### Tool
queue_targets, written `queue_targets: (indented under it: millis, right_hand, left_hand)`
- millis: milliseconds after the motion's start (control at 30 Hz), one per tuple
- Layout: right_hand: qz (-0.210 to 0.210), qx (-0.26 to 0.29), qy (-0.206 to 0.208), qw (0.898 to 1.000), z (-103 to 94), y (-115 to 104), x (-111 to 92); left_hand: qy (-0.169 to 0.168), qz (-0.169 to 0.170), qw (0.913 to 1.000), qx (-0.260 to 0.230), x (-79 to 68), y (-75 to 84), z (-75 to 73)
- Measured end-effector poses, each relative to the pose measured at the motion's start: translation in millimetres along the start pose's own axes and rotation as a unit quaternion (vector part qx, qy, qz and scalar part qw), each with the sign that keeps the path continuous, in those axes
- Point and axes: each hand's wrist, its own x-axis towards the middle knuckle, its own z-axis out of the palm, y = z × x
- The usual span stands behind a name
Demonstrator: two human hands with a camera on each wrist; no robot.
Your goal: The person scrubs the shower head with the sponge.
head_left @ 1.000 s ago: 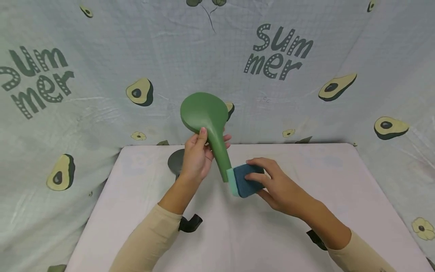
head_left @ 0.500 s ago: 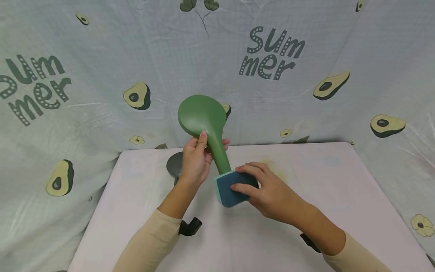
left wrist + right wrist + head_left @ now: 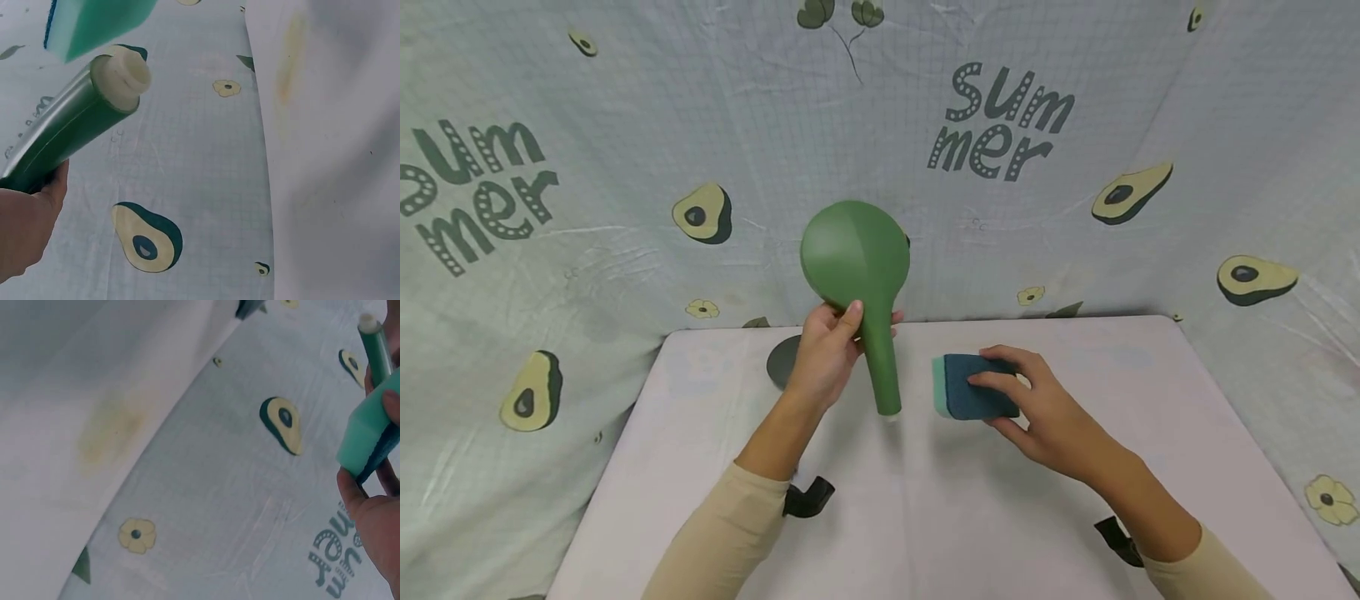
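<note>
In the head view my left hand (image 3: 826,354) grips a green hand shower head (image 3: 855,250) by its neck, thumb in front. The round head is up and the handle slants down to the right, off the table. The handle's pale threaded end (image 3: 128,75) shows in the left wrist view. My right hand (image 3: 1037,412) pinches a sponge (image 3: 977,387) with a dark blue scouring side and a mint-green foam side (image 3: 365,434). A gap separates the sponge from the handle in the head view.
Behind my left hand a dark grey round thing (image 3: 781,360) lies on the white table (image 3: 1000,533), partly hidden. Black pieces stick out by the left wrist (image 3: 808,497) and right wrist. A cloth printed with avocados hangs behind the table.
The sponge went left onto the end of the handle, covering it, then moved back right and away. The shower head has turned slightly, and its handle hangs more upright.
</note>
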Motion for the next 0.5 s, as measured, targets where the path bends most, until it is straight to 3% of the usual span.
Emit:
queue_targets:
  millis: [267, 500]
  right_hand:
    - [0.024, 0.022, 0.017, 0.999, -5.3, 21, -6]
    - [0.032, 0.035, 0.023, 0.999, -11.4, 36, -14]
  left_hand:
    - [0.016, -0.029, 0.9984, 0.046, 0.3, -7.7, -9.9]
    - [0.027, -0.07, 0.9953, 0.06, 0.0, -29.3, -15.1]
